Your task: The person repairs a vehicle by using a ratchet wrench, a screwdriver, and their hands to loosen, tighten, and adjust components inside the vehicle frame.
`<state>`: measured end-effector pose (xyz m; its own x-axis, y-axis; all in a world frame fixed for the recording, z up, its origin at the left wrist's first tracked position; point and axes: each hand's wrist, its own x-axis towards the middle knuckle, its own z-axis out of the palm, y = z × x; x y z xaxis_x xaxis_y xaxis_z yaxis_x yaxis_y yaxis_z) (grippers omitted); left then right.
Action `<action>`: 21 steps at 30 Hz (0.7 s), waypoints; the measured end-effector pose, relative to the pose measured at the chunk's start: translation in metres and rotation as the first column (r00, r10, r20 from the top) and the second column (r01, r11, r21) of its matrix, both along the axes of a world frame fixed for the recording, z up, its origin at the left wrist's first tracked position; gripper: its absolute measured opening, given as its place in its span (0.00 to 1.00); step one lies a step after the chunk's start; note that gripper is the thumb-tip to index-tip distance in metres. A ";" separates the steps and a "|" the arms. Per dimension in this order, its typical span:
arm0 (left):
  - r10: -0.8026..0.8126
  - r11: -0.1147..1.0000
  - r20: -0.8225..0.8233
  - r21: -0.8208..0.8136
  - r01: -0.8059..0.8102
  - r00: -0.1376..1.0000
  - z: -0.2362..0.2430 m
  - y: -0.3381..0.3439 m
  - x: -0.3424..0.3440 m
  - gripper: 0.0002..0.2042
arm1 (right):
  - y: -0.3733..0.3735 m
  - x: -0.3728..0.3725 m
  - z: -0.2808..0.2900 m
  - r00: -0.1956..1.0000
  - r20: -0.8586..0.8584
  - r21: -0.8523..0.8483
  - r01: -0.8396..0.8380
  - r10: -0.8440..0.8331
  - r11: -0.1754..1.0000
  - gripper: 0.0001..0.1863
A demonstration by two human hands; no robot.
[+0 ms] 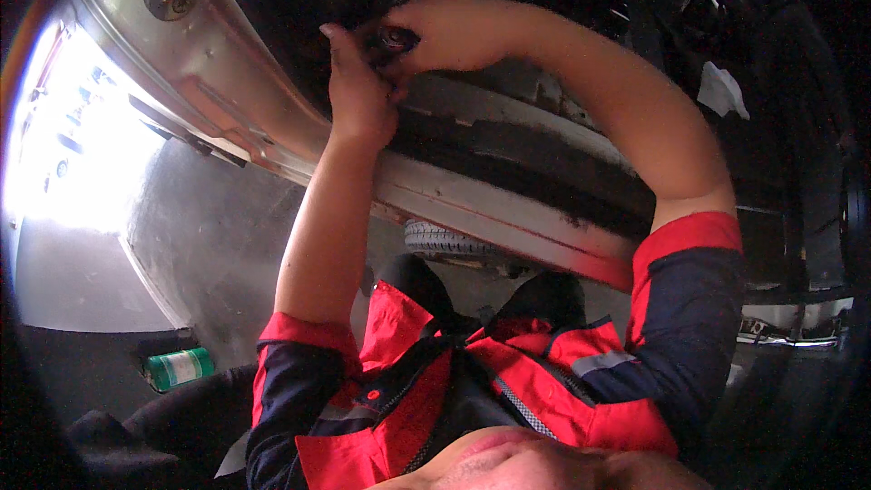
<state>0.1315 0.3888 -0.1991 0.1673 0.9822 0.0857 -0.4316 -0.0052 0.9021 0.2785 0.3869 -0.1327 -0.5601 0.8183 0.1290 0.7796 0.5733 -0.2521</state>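
Both of my arms reach up to the dark underside of a vehicle, and my hands meet there. My left hand point(361, 100) has its thumb sticking up and its fingers bent toward a dark part with a round metal end point(396, 39). From the other side my right hand point(419, 34) curls round that same part, its wrist bent inward. Most of the part is hidden between my hands and in shadow, so its kind does not show. The fingertips of both hands are largely hidden.
A pale body sill point(490, 209) runs across below my hands, and a light body panel point(227, 63) curves at the upper left. Past the sill lies a tyre point(445, 238). A green cylindrical container point(180, 369) lies at the lower left. White paper-like scrap point(722, 91) is at the right.
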 end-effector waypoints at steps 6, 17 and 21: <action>0.062 0.997 -0.016 0.051 -0.061 0.998 0.001 0.000 0.003 0.29 | 0.025 0.008 -0.008 0.993 -0.012 0.086 -0.116 0.117 0.990 0.19; 0.200 0.959 0.059 0.190 -0.208 0.978 -0.011 0.007 -0.004 0.23 | 0.128 0.024 -0.092 0.925 0.375 0.154 -0.128 0.062 0.980 0.18; 0.070 0.982 0.217 0.158 -0.106 0.974 -0.015 0.012 -0.012 0.20 | 0.138 -0.009 -0.110 0.932 0.356 -0.014 -0.075 0.074 0.997 0.18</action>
